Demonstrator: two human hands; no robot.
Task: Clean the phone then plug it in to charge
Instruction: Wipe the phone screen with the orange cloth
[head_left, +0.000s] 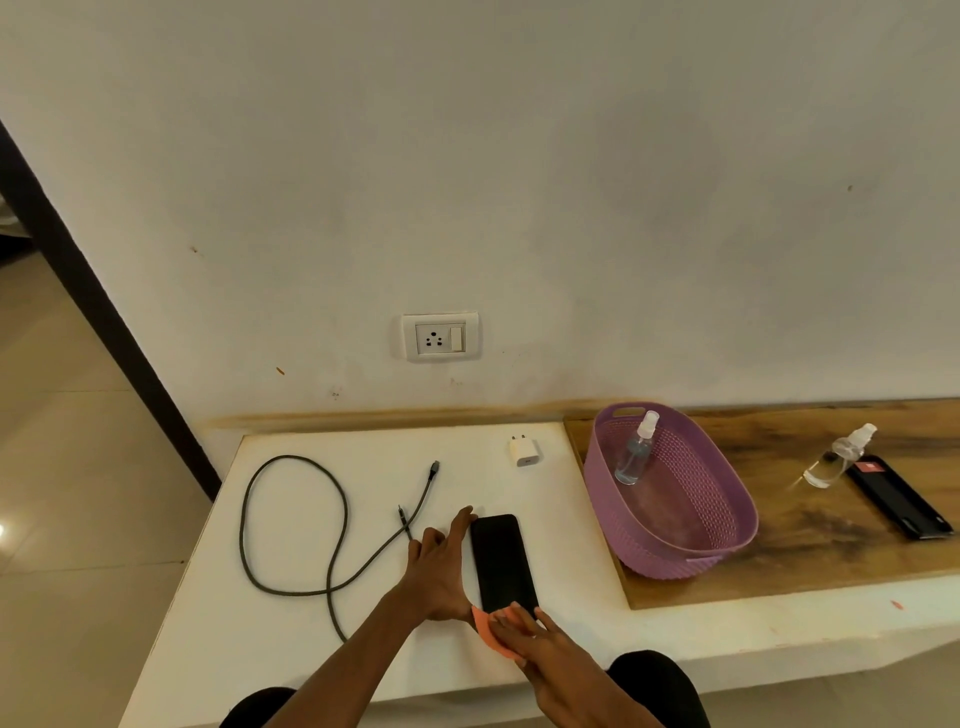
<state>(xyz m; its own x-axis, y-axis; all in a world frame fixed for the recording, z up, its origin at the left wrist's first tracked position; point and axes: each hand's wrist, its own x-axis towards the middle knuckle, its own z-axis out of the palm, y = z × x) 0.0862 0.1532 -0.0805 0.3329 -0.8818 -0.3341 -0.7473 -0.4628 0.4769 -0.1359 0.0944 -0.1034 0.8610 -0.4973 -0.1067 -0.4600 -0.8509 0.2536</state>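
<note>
A black phone (502, 562) lies screen-up on the white counter (322, 649). My left hand (440, 566) rests flat against its left edge, fingers stretched along it. My right hand (545, 654) presses a small orange cloth (488, 631) onto the phone's near end. A grey braided cable (291, 525) lies looped on the counter to the left, both plugs free. A white charger adapter (523, 450) stands near the wall. The wall socket (440, 336) with its switch is above the counter.
A purple basket (727, 499) holding a spray bottle (635, 453) sits on the wooden top at the right. Beyond it lie a second spray bottle (837, 457) and a second black phone (901, 496). The counter's front edge runs just before my knees.
</note>
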